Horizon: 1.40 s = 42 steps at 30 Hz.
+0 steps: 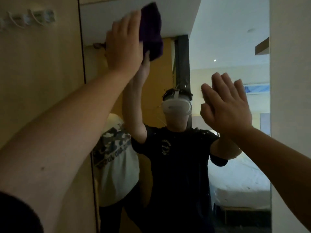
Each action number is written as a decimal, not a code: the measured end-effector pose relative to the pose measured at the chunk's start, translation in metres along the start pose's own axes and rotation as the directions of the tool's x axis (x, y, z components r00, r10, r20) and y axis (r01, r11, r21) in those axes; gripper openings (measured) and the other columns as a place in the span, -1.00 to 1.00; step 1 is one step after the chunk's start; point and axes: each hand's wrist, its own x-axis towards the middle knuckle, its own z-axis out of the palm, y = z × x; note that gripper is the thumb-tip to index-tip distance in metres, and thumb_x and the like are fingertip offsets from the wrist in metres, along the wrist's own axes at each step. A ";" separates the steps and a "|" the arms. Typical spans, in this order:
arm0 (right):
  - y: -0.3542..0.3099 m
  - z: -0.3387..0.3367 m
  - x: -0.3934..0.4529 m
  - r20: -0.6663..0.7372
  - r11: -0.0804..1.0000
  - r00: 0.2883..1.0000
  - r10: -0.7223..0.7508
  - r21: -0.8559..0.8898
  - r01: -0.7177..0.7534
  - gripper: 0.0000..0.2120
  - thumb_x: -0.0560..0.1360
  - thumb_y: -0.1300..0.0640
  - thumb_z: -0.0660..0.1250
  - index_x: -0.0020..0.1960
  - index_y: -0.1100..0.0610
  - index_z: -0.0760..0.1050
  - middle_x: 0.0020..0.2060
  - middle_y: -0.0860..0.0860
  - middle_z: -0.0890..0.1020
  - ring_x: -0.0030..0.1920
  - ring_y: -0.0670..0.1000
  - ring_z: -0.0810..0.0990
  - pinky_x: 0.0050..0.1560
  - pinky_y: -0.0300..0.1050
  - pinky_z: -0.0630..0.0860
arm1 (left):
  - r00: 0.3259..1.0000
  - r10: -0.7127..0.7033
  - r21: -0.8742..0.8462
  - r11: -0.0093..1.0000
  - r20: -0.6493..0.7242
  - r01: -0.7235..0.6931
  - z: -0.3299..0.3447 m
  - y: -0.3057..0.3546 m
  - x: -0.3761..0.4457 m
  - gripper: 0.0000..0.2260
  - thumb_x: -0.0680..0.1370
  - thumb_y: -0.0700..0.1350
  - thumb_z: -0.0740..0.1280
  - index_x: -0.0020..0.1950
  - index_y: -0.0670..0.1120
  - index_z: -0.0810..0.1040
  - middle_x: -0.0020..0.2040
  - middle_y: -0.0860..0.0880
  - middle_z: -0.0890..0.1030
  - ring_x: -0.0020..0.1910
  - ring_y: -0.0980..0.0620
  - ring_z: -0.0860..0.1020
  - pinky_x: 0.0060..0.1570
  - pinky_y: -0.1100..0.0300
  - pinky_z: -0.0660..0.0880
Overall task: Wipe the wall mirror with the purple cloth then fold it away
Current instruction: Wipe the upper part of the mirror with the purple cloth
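The tall wall mirror (227,47) fills the middle of the head view, between a wooden panel and a white wall. My left hand (124,46) is raised high and presses the purple cloth (151,31) flat against the mirror's upper left part. The cloth is bunched and blurred by motion. My right hand (227,108) is lifted at head height with fingers spread, palm toward the glass, holding nothing. The mirror shows my reflection with a white headset and a dark T-shirt.
A wooden panel (42,81) with wall hooks (27,19) stands left of the mirror. A white wall (289,81) borders it on the right. Reflected in the glass are another person in a white patterned shirt (116,157) and a bed (239,175).
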 end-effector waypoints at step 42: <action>0.071 -0.012 -0.039 0.024 0.998 0.998 0.051 -0.048 -0.050 -0.46 0.66 -0.11 -0.08 0.57 0.10 0.17 0.59 0.16 0.12 0.60 0.20 -0.01 0.53 0.31 0.05 | 0.980 0.138 -0.052 0.990 0.145 -0.131 0.024 0.097 0.035 -0.54 0.63 -0.02 0.24 0.52 -0.10 0.31 0.49 -0.12 0.34 0.44 -0.17 0.32 0.38 -0.08 0.26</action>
